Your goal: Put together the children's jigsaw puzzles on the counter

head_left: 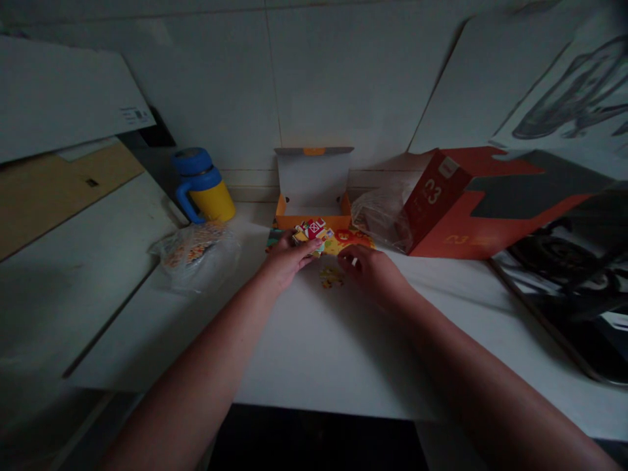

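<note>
My left hand (287,261) is closed around a small bunch of jigsaw puzzle pieces (314,230), printed in red, white and yellow, with the thumb across the front. Below it, a yellowish cluster of jigsaw pieces (332,277) lies flat on the white counter (324,353). To the right of that cluster is my right hand (370,268), its fingers curled in and thumb near the fingertips; whatever is between them is too small or hidden to make out. Just beyond both hands stands an orange cardboard box (314,221) with its lid raised and a colourful animal print in front.
A blue-and-yellow jug (203,190) and a clear bag of small sticks (193,252) are at left, beside stacked boards (73,190). At right are a crumpled plastic bag (385,216), a large red box (456,209) and a black stove (564,294). A tiled wall (338,72) closes the back.
</note>
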A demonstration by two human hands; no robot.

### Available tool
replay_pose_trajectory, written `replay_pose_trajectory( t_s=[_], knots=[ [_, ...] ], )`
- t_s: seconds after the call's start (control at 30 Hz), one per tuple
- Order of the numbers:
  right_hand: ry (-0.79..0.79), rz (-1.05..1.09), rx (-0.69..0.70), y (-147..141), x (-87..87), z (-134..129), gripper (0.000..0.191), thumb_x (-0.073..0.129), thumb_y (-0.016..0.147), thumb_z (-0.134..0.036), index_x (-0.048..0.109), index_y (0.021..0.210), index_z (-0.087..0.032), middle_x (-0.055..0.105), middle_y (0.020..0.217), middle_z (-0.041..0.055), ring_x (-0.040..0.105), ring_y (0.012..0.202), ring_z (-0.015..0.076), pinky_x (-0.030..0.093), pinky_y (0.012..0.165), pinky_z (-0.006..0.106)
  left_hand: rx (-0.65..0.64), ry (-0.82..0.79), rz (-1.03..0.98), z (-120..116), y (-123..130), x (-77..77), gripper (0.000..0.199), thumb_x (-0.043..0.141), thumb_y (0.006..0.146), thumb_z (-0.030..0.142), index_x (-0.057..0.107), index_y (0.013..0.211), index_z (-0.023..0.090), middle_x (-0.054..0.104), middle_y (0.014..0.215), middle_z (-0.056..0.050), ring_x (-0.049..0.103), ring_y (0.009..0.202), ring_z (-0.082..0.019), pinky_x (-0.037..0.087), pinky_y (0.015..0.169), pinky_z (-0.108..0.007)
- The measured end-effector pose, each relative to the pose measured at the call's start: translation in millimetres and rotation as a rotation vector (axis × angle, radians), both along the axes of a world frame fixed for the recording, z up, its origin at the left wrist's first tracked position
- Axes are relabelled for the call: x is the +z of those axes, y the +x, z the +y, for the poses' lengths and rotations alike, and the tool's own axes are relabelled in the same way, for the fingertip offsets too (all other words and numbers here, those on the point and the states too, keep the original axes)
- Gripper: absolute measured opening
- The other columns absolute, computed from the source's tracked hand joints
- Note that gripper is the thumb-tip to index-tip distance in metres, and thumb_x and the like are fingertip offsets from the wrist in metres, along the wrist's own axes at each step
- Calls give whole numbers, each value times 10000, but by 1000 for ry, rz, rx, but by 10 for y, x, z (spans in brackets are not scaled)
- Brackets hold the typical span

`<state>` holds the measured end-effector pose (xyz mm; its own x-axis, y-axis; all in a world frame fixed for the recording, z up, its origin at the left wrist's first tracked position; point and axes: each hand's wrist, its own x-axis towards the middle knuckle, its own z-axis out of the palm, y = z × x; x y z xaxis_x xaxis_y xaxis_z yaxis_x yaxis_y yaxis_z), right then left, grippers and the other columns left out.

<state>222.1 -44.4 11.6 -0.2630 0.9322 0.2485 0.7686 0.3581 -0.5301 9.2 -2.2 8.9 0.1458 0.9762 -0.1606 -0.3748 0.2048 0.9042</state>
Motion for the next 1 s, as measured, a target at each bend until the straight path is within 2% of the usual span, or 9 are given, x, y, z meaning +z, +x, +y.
replay_pose_trajectory(
  t_s=[0.1,0.2,0.37,0.47,0.57,0.63,0.7,0.83,1.0],
  knots=[
    [-8,285,-106,39,9,35,287,612,1014,-471,691,1028,-196,748,922,54,633,686,160,454,637,288,-39,11,36,-35,22,1,614,972,631,231,631,1142,214,753,1184,-91,725,1045,-229,543,997,-440],
    [-117,525,-71,41,-44,72,414,676,950,-594,675,1077,-200,734,927,49,619,675,153,470,616,284,-85,53,44,-60,48,-27,697,988,598,198,632,1198,212,746,1213,-93,711,1072,-216,523,1046,-422],
    [-252,784,-41,-40,-83,62,447,796,841,-613,668,915,-191,642,735,-12,517,588,114,403,536,255,-121,50,45,-77,77,-56,753,1006,548,163,649,1209,208,743,1207,-84,702,1077,-204,503,1079,-413],
    [-320,927,-58,-61,-14,47,439,823,808,-596,660,862,-192,599,687,-28,497,579,107,398,528,248,-140,12,35,-74,64,-43,677,996,581,188,671,1175,204,751,1183,-91,713,1047,-216,525,1043,-426],
    [-336,1024,-136,36,70,78,427,816,789,-591,651,851,-203,610,719,-17,518,604,113,435,544,247,-136,-16,22,-54,28,-33,581,981,622,222,688,1123,198,758,1160,-99,725,1021,-229,554,991,-438],
    [-328,943,-217,181,110,119,412,778,803,-598,648,822,-207,617,715,-6,513,585,114,423,522,251,-108,-16,-12,-30,2,-24,541,974,639,231,692,1100,196,763,1146,-97,728,1017,-227,565,973,-435],
    [-384,686,-261,355,127,159,401,729,830,-592,649,748,-208,580,614,-9,464,512,112,361,472,259,-73,-16,-45,-4,-20,-8,523,972,643,236,695,1085,193,765,1140,-94,730,1015,-221,571,965,-425],
    [-632,127,-133,590,92,198,416,659,886,-566,657,659,-218,552,507,-2,461,453,127,316,452,274,-2,-18,-50,38,-40,28,544,980,627,250,697,1090,197,764,1152,-82,733,990,-202,586,919,-382],
    [-659,-252,-106,549,79,183,468,594,941,-561,679,638,-215,650,577,38,566,514,161,370,510,302,22,-25,-49,52,-41,20,552,983,622,250,698,1092,192,767,1152,-87,737,973,-197,596,883,-357]
  ],
)
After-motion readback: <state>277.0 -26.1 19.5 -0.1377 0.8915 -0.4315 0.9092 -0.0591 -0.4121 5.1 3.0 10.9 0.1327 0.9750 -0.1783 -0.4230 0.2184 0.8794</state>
